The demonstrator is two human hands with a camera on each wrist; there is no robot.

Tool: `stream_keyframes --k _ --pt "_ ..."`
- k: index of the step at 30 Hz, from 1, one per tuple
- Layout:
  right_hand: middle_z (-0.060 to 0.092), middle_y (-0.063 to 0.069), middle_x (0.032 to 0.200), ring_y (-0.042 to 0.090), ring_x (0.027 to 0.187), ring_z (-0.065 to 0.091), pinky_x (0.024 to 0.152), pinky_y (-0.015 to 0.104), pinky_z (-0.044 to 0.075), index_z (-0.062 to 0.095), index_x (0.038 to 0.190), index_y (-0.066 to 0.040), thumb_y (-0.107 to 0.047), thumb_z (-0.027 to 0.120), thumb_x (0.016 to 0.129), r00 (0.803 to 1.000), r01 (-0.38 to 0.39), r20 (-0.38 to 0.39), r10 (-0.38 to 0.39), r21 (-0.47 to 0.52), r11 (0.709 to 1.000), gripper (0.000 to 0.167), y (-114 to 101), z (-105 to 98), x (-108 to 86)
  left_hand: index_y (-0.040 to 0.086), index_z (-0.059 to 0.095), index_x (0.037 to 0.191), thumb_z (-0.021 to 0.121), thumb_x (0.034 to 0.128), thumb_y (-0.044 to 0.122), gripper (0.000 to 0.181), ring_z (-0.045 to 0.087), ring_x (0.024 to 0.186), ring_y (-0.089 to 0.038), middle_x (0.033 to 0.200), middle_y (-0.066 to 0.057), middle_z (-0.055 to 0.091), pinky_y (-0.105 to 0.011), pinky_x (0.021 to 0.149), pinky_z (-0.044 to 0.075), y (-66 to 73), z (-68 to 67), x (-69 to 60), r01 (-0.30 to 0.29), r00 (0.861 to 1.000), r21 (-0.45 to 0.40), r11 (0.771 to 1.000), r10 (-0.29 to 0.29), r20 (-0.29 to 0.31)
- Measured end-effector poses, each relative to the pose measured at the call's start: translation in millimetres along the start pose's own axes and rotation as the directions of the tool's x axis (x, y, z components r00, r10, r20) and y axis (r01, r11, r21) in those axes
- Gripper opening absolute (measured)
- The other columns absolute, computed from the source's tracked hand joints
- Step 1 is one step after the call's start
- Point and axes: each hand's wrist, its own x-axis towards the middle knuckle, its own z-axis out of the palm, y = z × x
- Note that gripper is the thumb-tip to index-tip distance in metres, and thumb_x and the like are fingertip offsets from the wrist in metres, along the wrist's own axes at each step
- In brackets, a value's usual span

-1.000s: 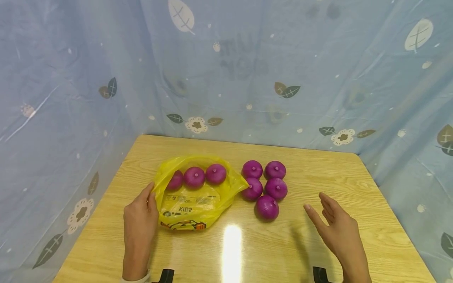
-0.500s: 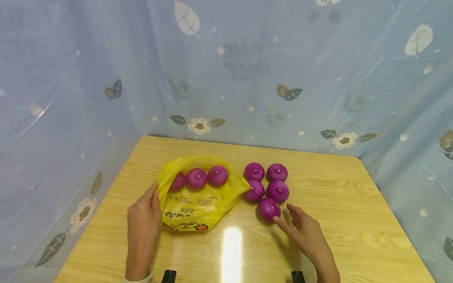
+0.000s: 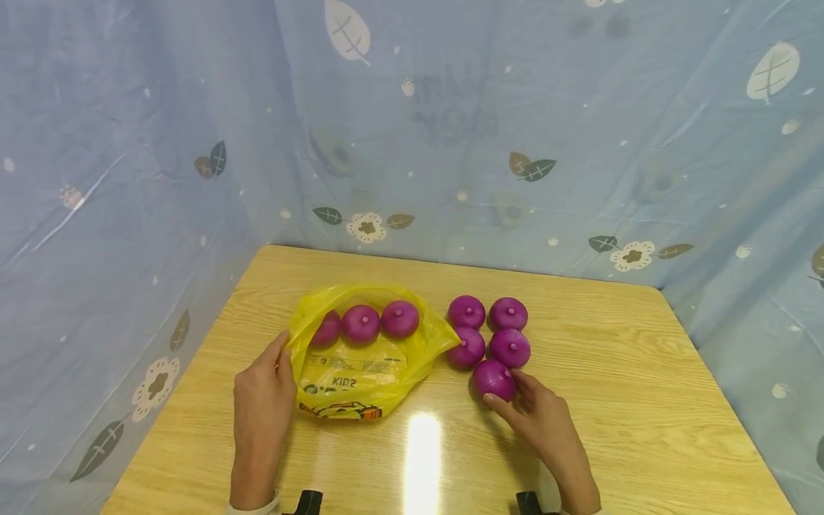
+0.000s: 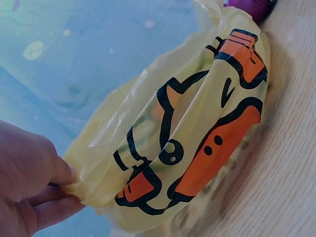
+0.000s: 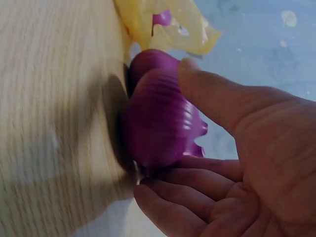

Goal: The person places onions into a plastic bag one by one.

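A yellow plastic bag (image 3: 347, 368) with a printed cartoon lies with its mouth spread wide. Inside it sit several purple onions (image 3: 361, 324), the leftmost partly covered by the bag's wall. My left hand (image 3: 262, 397) pinches the bag's left rim between thumb and fingers, seen close up in the left wrist view. To the right of the bag, several more onions stand in a cluster. My right hand (image 3: 543, 422) has its thumb and fingers around the nearest onion (image 3: 493, 379), which rests on the table. In the right wrist view the thumb touches that onion (image 5: 158, 118).
All of this lies on a light wood table (image 3: 618, 372). A blue curtain (image 3: 418, 129) printed with leaves and flowers hangs behind it and at both sides. Bright glare (image 3: 422, 458) shows at the front middle. The bag's right corner overlaps one clustered onion (image 3: 466, 349).
My right hand has moved left from the right side of the table to the nearest onion and closed around it. The left hand keeps hold of the bag. The view has shifted slightly.
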Motion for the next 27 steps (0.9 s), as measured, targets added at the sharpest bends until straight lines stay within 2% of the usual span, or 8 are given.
stream_keyframes --k 9,13,21,27 --pt "0.059 0.03 0.146 0.043 0.132 0.061 0.102 0.046 0.056 0.049 0.15 0.01 -0.048 0.084 0.09 1.0 0.006 -0.021 -0.005 0.034 0.999 0.09 -1.9 5.8 2.2 -0.002 0.065 0.142 0.061 0.1059 0.001 0.037 0.073 0.106 -0.044 0.127 -0.028 0.07 -0.06 0.078 0.062 1.6 -0.9 -0.6 0.003 1.0 0.0 1.0 -0.003 0.004" --pt "0.059 0.031 0.145 0.043 0.132 0.061 0.102 0.044 0.056 0.049 0.149 0.011 -0.039 0.086 0.09 0.999 0.029 -0.023 -0.028 0.057 0.998 0.085 -3.1 5.7 2.8 -0.002 0.065 0.142 0.061 0.1056 0.001 0.037 0.073 0.106 -0.045 0.126 -0.028 0.071 -0.059 0.078 0.062 1.5 -1.9 -0.9 -0.004 1.0 0.0 1.0 0.004 -0.001" --pt "0.058 0.031 0.146 0.044 0.131 0.061 0.102 0.044 0.055 0.05 0.148 0.009 -0.02 0.089 0.088 0.992 0.125 -0.041 -0.122 0.067 0.99 0.077 -4.4 2.3 0.4 -0.002 0.065 0.142 0.061 0.1055 0.0 0.036 0.073 0.105 -0.045 0.126 -0.028 0.071 -0.059 0.078 0.062 2.7 -1.1 -0.3 -0.012 1.0 -0.01 1.0 0.012 -0.007" --pt "0.061 0.029 0.143 0.043 0.13 0.063 0.103 0.045 0.054 0.054 0.146 0.007 -0.015 0.09 0.087 0.979 0.2 -0.055 -0.197 0.052 0.979 0.073 -7.2 -3.4 -4.5 -0.002 0.065 0.142 0.061 0.1056 0.001 0.037 0.073 0.106 -0.045 0.126 -0.029 0.071 -0.06 0.08 0.061 3.4 -1.2 -0.7 0.004 1.0 -0.006 1.0 -0.004 0.001"
